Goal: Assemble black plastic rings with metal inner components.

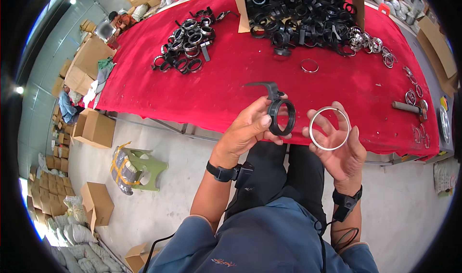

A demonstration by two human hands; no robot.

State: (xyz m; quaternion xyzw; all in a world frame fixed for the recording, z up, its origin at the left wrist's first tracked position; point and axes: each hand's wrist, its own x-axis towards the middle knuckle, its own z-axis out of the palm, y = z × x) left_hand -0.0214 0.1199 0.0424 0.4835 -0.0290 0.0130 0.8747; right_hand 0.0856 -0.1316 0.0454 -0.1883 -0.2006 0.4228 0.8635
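My left hand (248,128) grips a black plastic ring with a curved tab (272,113), held up above the near edge of the red-covered table. Beside it, my right hand (344,150) holds a thin silver metal ring (313,134) between thumb and fingers, its open side toward me. The two rings are apart. Farther up the cloth lies another loose silver ring (309,71). A pile of black rings with silver rims (191,39) sits at the far left of the table.
An open cardboard box (243,13) spills many black rings (308,20) onto the red cloth (231,66). Silver rings (370,43) lie at its right. A hammer (409,108) rests near the right edge. A green stool (149,169) stands on the floor; two people are farther off left.
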